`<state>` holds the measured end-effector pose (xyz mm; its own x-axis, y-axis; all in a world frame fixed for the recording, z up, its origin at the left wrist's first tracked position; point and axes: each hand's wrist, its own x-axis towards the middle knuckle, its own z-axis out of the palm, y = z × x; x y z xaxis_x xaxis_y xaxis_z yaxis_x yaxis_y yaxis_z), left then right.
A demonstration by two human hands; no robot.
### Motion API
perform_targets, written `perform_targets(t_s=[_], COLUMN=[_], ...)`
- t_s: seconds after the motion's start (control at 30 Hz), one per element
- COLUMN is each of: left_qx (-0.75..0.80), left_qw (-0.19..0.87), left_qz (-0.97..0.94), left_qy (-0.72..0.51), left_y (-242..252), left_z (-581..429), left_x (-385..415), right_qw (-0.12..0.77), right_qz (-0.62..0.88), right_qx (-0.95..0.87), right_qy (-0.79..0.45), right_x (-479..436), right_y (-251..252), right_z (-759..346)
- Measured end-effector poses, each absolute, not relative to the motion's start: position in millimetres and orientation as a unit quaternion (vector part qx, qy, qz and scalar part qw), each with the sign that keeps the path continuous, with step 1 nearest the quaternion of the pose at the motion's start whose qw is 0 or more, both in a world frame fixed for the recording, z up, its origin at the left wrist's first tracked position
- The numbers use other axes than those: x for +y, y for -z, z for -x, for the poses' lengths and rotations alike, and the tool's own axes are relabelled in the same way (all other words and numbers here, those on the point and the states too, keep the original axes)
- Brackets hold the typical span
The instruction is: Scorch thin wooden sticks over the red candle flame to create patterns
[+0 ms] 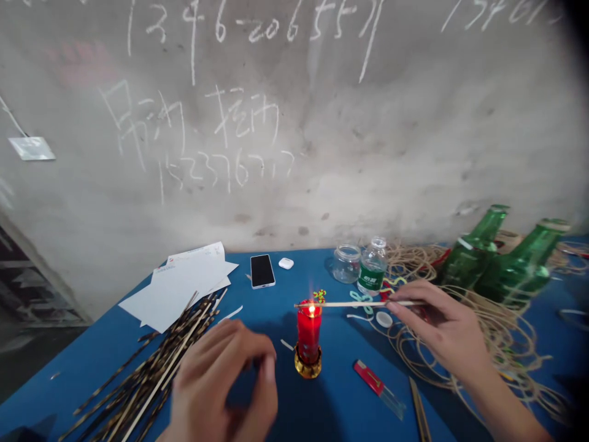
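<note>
A thin wooden stick (350,304) is pinched in my right hand (444,325). It lies level, its darkened far end just past the flame of a red candle (308,334), which burns upright on a gold base (308,363). My left hand (225,380) hovers left of the candle with fingers curled and thumb against the index finger; nothing shows in it. Beside it on the left lies a pile of thin sticks (159,374), many scorched in dark bands. A red lighter with a clear end (369,377) and a box cutter (418,408) lie below my right hand.
White papers (188,282), a phone (262,271) and a white earbud case (286,263) lie toward the back of the blue table. A glass jar (346,264), a water bottle (372,270), tangled cord (497,331) and green bottles (478,245) stand or lie rightward, before a grey wall.
</note>
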<state>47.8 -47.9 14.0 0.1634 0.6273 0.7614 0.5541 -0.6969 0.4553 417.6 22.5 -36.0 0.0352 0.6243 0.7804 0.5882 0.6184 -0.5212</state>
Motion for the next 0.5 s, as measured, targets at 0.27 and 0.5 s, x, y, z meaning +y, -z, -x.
perform_targets(t_s=[0.27, 0.5], left_qx=[0.542, 0.509], left_qw=[0.158, 0.271], left_qz=[-0.719, -0.698], left_qy=[-0.405, -0.426], left_y=[77, 79], left_z=[-44, -44], left_x=[18, 10], right_qw=[0.556, 0.552], right_qz=[0.431, 0.437], right_qx=[-0.711, -0.71], right_qy=[0.009, 0.037], right_x=[23, 22], right_y=[35, 35], right_z=[-420, -421])
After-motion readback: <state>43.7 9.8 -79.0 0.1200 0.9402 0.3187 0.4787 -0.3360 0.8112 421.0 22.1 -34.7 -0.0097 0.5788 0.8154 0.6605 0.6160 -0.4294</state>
